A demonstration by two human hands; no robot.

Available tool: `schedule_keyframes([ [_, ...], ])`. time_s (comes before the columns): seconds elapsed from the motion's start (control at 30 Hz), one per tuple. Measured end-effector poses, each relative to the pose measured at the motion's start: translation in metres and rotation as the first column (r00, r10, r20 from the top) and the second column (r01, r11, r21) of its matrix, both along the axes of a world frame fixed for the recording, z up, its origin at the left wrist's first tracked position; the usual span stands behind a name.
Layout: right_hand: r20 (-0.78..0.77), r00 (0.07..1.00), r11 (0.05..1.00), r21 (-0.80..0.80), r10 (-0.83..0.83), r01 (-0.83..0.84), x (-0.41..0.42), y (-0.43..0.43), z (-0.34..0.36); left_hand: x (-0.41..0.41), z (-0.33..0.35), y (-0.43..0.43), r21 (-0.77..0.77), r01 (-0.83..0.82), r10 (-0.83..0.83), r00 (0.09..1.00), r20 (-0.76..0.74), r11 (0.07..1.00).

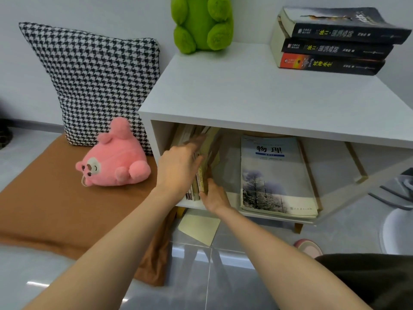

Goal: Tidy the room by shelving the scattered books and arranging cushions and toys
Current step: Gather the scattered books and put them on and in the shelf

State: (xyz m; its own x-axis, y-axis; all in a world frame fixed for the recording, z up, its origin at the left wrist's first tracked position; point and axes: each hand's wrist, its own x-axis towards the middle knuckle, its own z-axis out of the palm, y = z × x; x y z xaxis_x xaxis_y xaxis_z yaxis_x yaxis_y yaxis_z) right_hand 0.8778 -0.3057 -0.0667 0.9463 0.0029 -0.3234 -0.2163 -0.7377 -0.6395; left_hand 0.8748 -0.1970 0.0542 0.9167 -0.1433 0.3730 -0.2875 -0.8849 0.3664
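- White shelf unit (245, 90) across the right half of the frame, open cubby underneath. Looks like the book-shelving step, right in the middle of it.
- Brown mat (55, 209) on the floor at lower left, up against the shelf's side.
- Houndstooth cushion (93, 81) at upper left, propped against the wall on the mat. Seems arranged already.
- Stack of three dark books (335, 45) at upper right on the shelf top, lying flat, top one a bit skewed.
- Green plush (201, 23) at top centre, sitting at the back of the shelf top.
- Physics textbook (274, 175) lying flat in the cubby, centre right, snowy-tree cover up, on a thin pile of more.
- Pink plush (116, 162) centre left, flopped on its side on the mat. Probably needs standing up later.
- Upright books (211, 142) in the cubby's left end, leaning and uneven, blurry near the top.
- Left hand (178, 168) with fingers fairly straight, pressing flat on the row's side.
- Right hand (215, 196) at the row's bottom edge, thumb on the outermost book, fingers hidden. Can't tell gripping or not.
- Cream notebook (200, 228) on the floor under the shelf, below the hands, not shelved yet.
- Next, best guess: square the row against the left wall, then grab that notebook.
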Motion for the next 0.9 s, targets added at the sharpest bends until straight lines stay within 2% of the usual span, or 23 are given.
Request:
schedule_keyframes([
  [0.1,-0.011,1.0,1.0,0.015,0.018,-0.018,-0.001,-0.005,0.001,-0.003,0.005,0.005,0.017,-0.055,0.055,0.998,0.011,0.998],
  [0.3,-0.024,0.997,0.996,0.052,0.07,-0.068,-0.013,-0.016,0.011,-0.005,0.004,0.014,-0.006,0.0,0.0,1.0,-0.011,1.0],
  [0.5,-0.013,0.997,0.997,-0.011,0.082,-0.083,-0.033,-0.025,0.015,-0.026,0.006,0.02,-0.079,0.01,-0.008,1.0,0.028,0.997],
  [0.63,0.017,0.999,0.998,-0.049,0.034,-0.033,-0.052,-0.032,0.011,-0.051,0.0,0.03,-0.127,0.015,-0.009,0.999,0.05,0.992],
  [0.7,0.012,1.0,0.998,-0.068,0.008,-0.007,-0.062,-0.034,0.005,-0.061,-0.012,0.035,-0.118,-0.007,0.001,0.999,-0.053,0.993],
  [0.77,-0.024,0.999,0.995,-0.1,0.027,-0.03,-0.071,-0.035,-0.003,-0.067,-0.03,0.041,-0.047,-0.037,0.027,0.981,-0.19,0.998],
  [0.9,-0.123,0.981,0.966,-0.196,0.148,-0.17,-0.08,-0.034,-0.026,-0.078,-0.066,0.046,0.08,0.013,0.027,0.876,-0.481,0.997],
])
